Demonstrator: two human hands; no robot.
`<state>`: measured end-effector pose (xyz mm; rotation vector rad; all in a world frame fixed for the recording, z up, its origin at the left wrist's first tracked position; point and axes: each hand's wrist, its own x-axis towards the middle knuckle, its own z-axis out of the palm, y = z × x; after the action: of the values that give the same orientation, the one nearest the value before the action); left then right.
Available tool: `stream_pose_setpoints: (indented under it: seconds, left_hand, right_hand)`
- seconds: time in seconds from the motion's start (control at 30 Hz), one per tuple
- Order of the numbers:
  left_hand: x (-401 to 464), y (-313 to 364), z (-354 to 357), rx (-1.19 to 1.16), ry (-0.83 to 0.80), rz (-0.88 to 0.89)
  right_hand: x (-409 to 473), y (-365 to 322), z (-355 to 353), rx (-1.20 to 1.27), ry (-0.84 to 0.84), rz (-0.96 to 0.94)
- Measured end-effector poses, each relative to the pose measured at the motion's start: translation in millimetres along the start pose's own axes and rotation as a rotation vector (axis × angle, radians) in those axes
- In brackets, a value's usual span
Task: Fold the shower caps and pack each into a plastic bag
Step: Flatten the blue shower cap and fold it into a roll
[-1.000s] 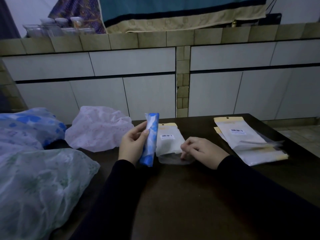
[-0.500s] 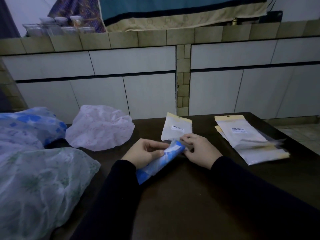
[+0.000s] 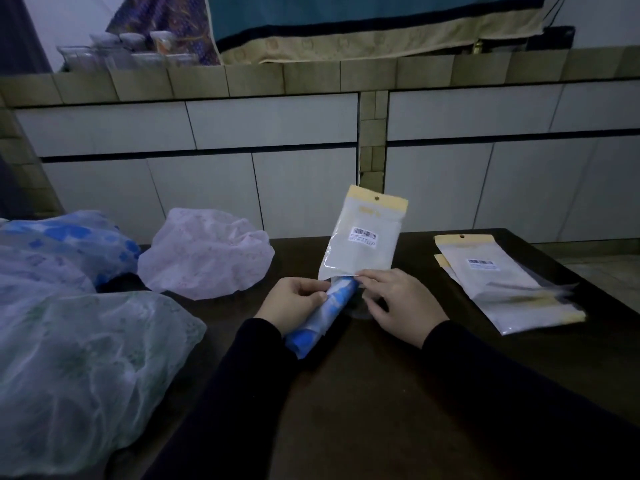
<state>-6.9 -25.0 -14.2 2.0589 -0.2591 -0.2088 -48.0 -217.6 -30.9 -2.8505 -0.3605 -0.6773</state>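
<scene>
Here both hands grasp: left hand (image 3: 294,304) one rolled cap (image 3: 320,318), right hand (image 3: 398,303) one bag (image 3: 363,237).

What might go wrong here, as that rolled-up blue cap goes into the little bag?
The folded blue cap has only its tip in the plastic bag; the right hand pinches just one edge of the opening, so the mouth might close or the thin plastic may crease. The left hand grips the roll near its top, so the lower end might unroll. In this dim light the bag's opening is hard to see.
</scene>
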Motion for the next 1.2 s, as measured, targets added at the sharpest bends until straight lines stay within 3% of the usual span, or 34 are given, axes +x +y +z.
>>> stream_pose_setpoints:
  seconds: [0.23, 0.4, 0.5, 0.63, 0.73, 0.87, 0.97, 1.1, 1.2]
  left_hand:
    - [-5, 4, 12, 0.133, 0.023, 0.086]
    - [-8, 7, 5, 0.073, 0.109, 0.069]
    - [-10, 7, -9, 0.092, -0.019, 0.054]
    - [-10, 9, -17, 0.179, -0.133, 0.056]
    - [-9, 10, -17, 0.135, -0.083, 0.077]
    - [-6, 8, -4, 0.103, 0.112, 0.192]
    - [-7, 11, 1, 0.138, 0.170, 0.248]
    - [-11, 11, -19, 0.192, 0.246, 0.205]
    - [-11, 6, -30, 0.263, 0.123, 0.027]
  right_hand:
    - [0, -3, -1, -0.001, -0.014, -0.078]
    - [-3, -4, -3, 0.135, -0.017, -0.074]
    - [-2, -11, -5, 0.205, -0.088, -0.062]
    - [4, -6, -3, 0.070, -0.094, -0.005]
    - [5, 2, 2, 0.171, -0.223, 0.034]
    - [7, 3, 6, 0.236, -0.245, 0.005]
    - [7, 3, 8, 0.175, -0.235, 0.064]
    - [8, 0, 12, 0.076, -0.220, 0.186]
    - [7, -1, 13, 0.056, -0.175, 0.226]
